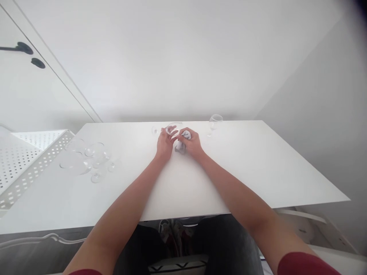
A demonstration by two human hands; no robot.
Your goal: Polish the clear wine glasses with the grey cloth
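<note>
Head view looks down on a wide white table (258, 168) set against a white wall. At the left edge sits a white perforated tray (31, 152), and just beside it on the tabletop lies a cluster of clear glasses (86, 158). Near the far edge, one stemmed glass (215, 123) stands upright, well apart from that cluster. Both arms stretch to the middle of the far side. The left hand (164, 143) has its fingers loosely curled on a clear glass (169, 129) lying there. The right hand (192, 143) is closed around a crumpled grey cloth (183, 141), pressed just beside that glass.
</note>
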